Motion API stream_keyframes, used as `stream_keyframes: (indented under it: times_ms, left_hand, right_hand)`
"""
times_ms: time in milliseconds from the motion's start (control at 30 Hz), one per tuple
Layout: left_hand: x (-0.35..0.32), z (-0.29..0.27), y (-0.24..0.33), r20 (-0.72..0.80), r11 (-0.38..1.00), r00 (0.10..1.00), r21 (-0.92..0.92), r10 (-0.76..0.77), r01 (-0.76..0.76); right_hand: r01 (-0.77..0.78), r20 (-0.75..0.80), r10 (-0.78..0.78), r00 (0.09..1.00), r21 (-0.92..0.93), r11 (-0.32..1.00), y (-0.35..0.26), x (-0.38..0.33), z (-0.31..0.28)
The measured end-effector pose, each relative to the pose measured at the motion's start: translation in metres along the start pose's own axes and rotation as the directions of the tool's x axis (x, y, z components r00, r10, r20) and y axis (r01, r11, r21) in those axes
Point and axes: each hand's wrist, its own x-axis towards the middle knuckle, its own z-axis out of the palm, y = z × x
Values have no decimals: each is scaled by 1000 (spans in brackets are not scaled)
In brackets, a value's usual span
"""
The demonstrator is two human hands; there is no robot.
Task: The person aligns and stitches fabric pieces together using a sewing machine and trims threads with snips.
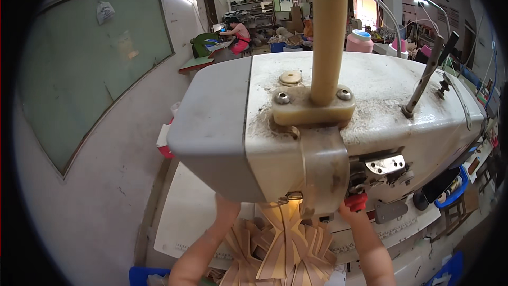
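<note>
A large white and grey sewing machine (211, 111) fills the middle of the view. Under its head lies a bundle of beige and brown strip-like pieces (286, 249), fanned out toward me and lit by a warm lamp. My left hand (226, 207) reaches in at the left of these pieces, its fingers hidden behind the machine head. On the other side, my right hand (347, 214) is close beside a red knob-like part (356, 202). Its fingers are mostly covered by the machine, so I cannot see whether it grips anything.
The pale machine table (185, 206) carries a ruler strip along its near edge. A beige post (329, 37) rises from the machine. Thread cones (360, 41) stand behind it. A blue basket (452, 188) is at the right. Far back, another person (241, 37) sits working.
</note>
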Motion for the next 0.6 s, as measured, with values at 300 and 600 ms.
stream_keyframes:
  times_ms: [300,600]
  left_hand:
    - [-82,-22,101,770,822,357,361,-530,441]
    - [-91,-18,91,781,821,430,178,-453,542]
  right_hand:
    - [244,363,-138,922,-266,933,2,-9,19]
    - [111,248,-74,966,-138,984,-4,-13,29]
